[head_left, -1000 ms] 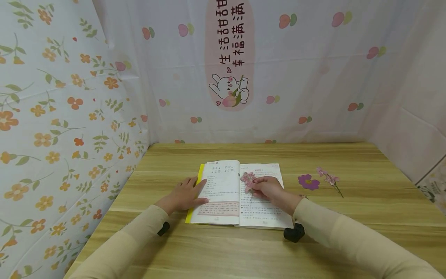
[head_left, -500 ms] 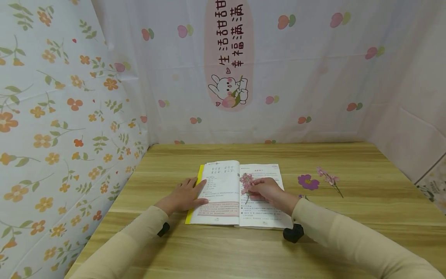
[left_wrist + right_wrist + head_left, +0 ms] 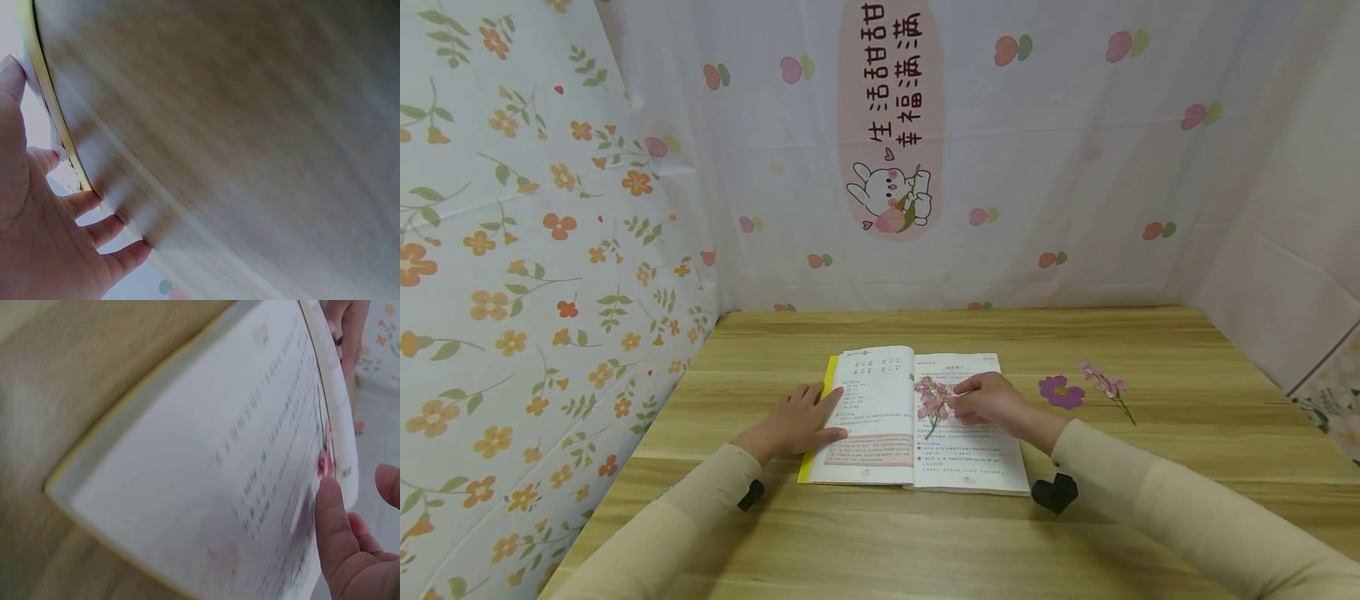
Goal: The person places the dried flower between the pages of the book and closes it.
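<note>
On the wooden table (image 3: pixel 1150 467) near you lies the open book (image 3: pixel 880 417); your left hand (image 3: pixel 801 421) presses flat, fingers straight, on its left page, and your right hand (image 3: pixel 992 400), fingers relaxed, touches the pink flower sprig (image 3: pixel 932 400) beside the centre fold.

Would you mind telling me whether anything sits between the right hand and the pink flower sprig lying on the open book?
Nothing visible does. The right hand rests on the right page of the open book with its fingertips right at the pink flower sprig, which lies near the spine; only bare page shows around it.
</note>
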A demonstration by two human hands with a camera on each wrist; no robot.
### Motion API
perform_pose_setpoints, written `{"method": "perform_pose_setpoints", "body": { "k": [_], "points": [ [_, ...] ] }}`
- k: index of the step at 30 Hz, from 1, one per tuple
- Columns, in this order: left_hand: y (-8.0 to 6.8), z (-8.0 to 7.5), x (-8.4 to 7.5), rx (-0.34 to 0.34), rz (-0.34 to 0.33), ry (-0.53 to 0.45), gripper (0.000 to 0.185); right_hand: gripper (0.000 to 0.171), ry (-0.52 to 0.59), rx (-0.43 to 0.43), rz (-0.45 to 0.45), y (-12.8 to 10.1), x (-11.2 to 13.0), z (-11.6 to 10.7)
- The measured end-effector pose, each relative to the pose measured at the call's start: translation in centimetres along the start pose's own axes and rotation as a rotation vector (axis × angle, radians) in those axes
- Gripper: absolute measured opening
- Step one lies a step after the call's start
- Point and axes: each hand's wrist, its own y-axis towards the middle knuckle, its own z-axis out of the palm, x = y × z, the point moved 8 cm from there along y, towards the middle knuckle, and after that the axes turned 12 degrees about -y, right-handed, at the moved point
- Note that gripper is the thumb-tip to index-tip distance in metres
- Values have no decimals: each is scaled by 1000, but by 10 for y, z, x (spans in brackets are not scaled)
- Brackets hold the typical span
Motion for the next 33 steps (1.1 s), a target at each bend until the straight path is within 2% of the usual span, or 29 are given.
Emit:
{"method": "perform_pose_setpoints", "body": {
  "k": [3, 11, 15, 21, 28, 33],
  "points": [
    [1, 1, 1, 1, -4, 3, 80, 36, -84, -21, -46, 3, 0, -11],
    [0, 0, 0, -6, 2, 11, 79, 40, -426, -140, -260, 19, 6, -41],
    [-2, -2, -3, -15, 21, 7, 78, 49, -531, -154, -287, 30, 2, -50],
    [-5, -4, -5, -15, 23, 1, 77, 61, -670, -148, -331, 45, -5, -53],
    [-6, -4, -6, 7, 4, -5, 79, 64, -783, -133, -409, 53, -11, -50],
    [-5, -5, -5, -2, 5, 4, 79, 68, -911, -121, -464, 59, -17, -50]
  ]
}}
